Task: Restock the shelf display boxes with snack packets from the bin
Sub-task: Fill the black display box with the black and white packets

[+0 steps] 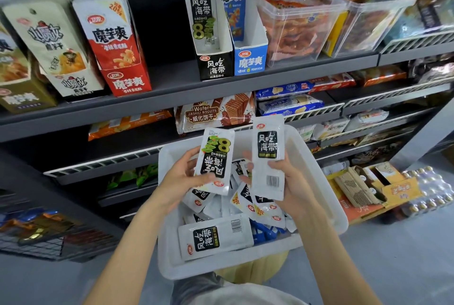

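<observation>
Over the white bin (319,172) I held one kelp packet (215,161) pinched in my left hand (180,177), another packet (268,157) gripped in my right hand (291,182).

One head-worn wide-angle camera looks forward and down, close above the bin (319,169), facing the shelf (172,93) just beyond.

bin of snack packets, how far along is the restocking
Early to midway, as far as one view shows. Done: the black display box on the shelf holds at least one matching packet, with room left. In hand: the left hand grips one black-and-white packet, and the right hand grips another, both above the white bin. Left: many packets still lie in the bin.
</observation>
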